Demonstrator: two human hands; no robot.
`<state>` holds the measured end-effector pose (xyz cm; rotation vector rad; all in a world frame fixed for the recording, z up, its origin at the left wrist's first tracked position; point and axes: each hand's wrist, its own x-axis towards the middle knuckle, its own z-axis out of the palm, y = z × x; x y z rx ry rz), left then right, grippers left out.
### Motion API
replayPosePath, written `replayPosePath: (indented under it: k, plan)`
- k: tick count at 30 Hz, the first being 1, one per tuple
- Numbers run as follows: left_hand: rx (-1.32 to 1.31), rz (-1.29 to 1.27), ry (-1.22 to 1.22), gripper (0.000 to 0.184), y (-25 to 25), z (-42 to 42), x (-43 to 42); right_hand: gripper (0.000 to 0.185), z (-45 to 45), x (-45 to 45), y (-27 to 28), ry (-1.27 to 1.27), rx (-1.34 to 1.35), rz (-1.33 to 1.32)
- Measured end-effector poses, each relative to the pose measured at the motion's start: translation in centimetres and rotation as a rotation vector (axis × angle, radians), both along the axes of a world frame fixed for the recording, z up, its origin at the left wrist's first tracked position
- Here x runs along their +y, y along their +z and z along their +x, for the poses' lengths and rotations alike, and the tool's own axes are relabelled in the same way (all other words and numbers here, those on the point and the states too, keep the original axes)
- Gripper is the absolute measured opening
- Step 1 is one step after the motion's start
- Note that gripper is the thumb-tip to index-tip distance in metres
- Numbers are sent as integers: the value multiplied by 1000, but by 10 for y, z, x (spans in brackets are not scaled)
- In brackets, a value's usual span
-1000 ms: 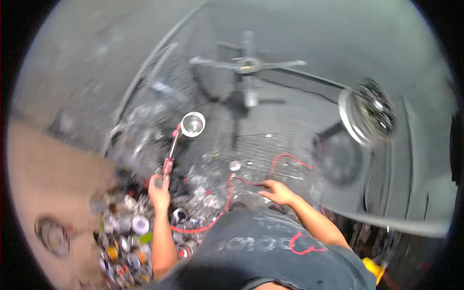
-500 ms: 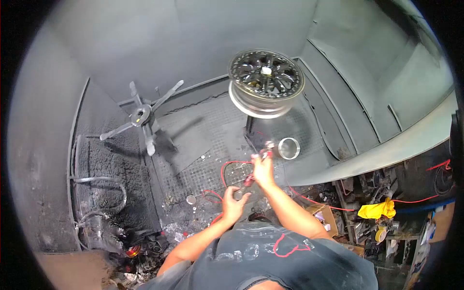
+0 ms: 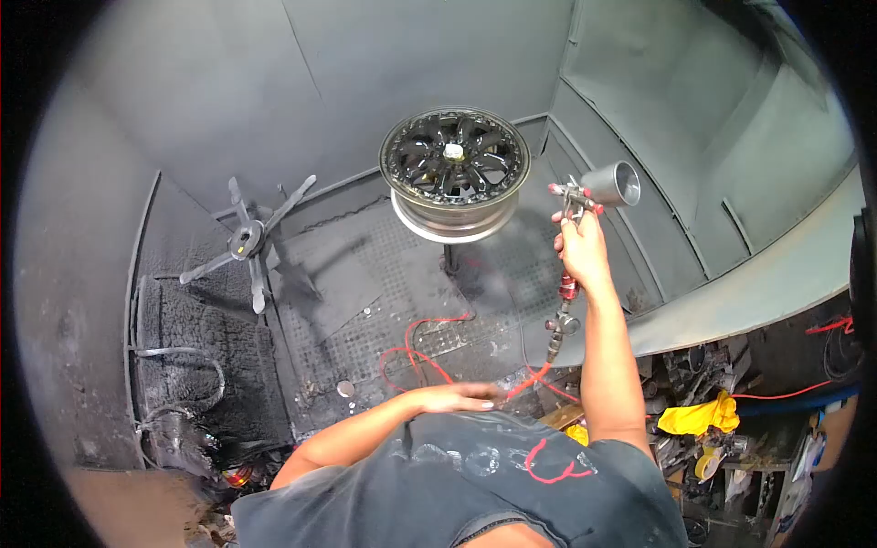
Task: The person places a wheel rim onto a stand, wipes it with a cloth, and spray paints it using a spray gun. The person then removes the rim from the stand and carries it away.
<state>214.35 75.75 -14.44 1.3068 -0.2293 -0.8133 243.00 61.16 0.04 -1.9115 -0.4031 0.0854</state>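
Observation:
My right hand (image 3: 585, 247) is wrapped round the handle of a spray gun (image 3: 572, 196), out to the right of the wheel rim. The gun's metal cup (image 3: 614, 185) tips sideways with its round end towards the right. Below the grip hang a red fitting and a metal regulator (image 3: 561, 324), joined to a red air hose (image 3: 530, 380). My left hand (image 3: 459, 397), slightly blurred, lies flat before my shirt, its fingertips close to the hose; contact cannot be made out. Ahead, a glossy black wheel rim (image 3: 416, 173) with a silver barrel rests face up on a stand (image 3: 449, 259).
A grey stand with several arms (image 3: 247, 239) is at the left. Red hose loops cross the grimy floor (image 3: 343, 292). Grey booth walls (image 3: 228, 82) enclose the back. At lower right, a yellow cloth (image 3: 699, 416) and a tape roll (image 3: 707, 464) sit among cluttered shelves.
My right hand has raised the spray gun and swung it right, its cup now tipped sideways. My left hand has drawn back towards my body. The view has shifted, so the rim appears further left.

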Motion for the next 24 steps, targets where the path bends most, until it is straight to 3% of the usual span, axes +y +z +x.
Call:
replayPosePath:
  k: [1,6,10,13,18,20,24]
  plan:
    - [66,-114,-81,65,0,-5,6,19,2,-2,13,75,66,-23]
    - [27,19,-89,52,25,-3,42,20,6,1,40,128,59,-76]
    - [-145,230,83,43,45,17,62,19,27,16,30,165,-6,-80]
    - [-142,340,47,37,38,46,80,19,64,39,5,140,-9,-144]
    - [-184,213,188,34,26,95,124,16,93,76,-22,153,8,-238]
    - [-135,281,205,28,33,116,160,16,84,84,-28,167,40,-262]
    - [-104,479,625,20,31,150,242,26,56,117,-6,439,274,-240]
